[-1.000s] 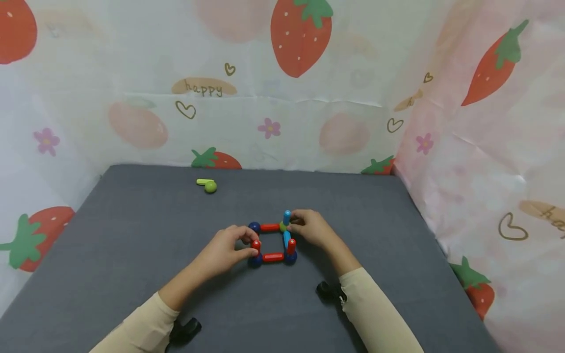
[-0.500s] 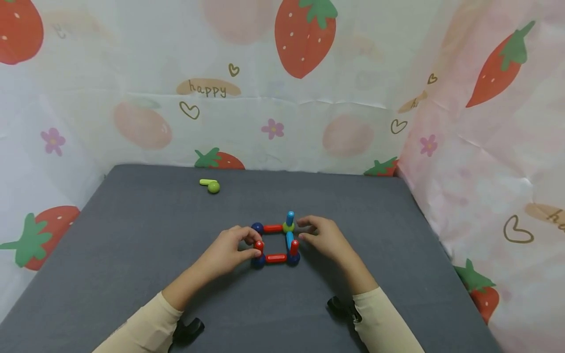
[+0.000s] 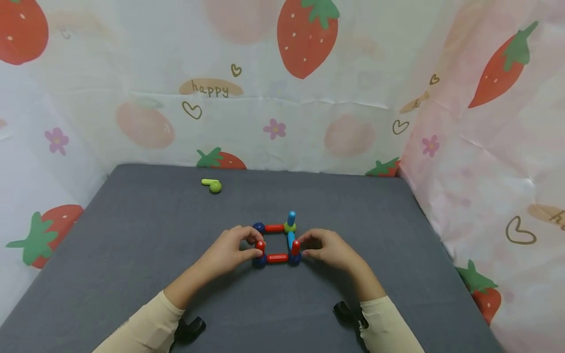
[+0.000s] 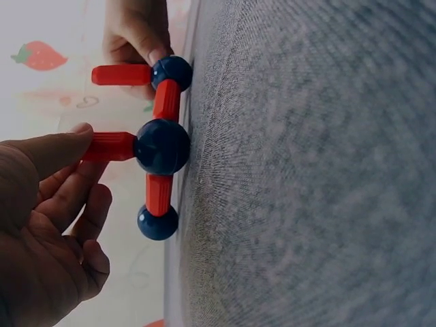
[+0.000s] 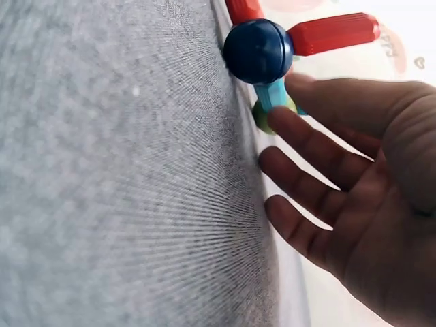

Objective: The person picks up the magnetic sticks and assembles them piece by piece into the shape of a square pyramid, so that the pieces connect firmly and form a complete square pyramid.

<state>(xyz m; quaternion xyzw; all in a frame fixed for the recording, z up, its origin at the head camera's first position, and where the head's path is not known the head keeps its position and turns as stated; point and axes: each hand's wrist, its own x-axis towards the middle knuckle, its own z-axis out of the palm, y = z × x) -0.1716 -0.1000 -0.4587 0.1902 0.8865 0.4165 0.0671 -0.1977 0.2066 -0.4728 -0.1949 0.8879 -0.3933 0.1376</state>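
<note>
A square frame of toy building rods and balls lies on the table. Between thumb and fingers, my left hand pinches the upright red rod on the near left navy ball. My right hand has its fingers loosely bent beside the near right navy ball, which bears another upright red rod. A light blue rod runs back to a green ball topped by an upright blue rod. At the far left corner is a third navy ball.
A loose green ball and a yellow-green rod lie near the back edge of the grey table. Strawberry-printed cloth hangs behind the table and along both sides.
My right hand has left the upright blue rod at the far right corner and come nearer, to the near right corner. My left hand stays on its red rod.
</note>
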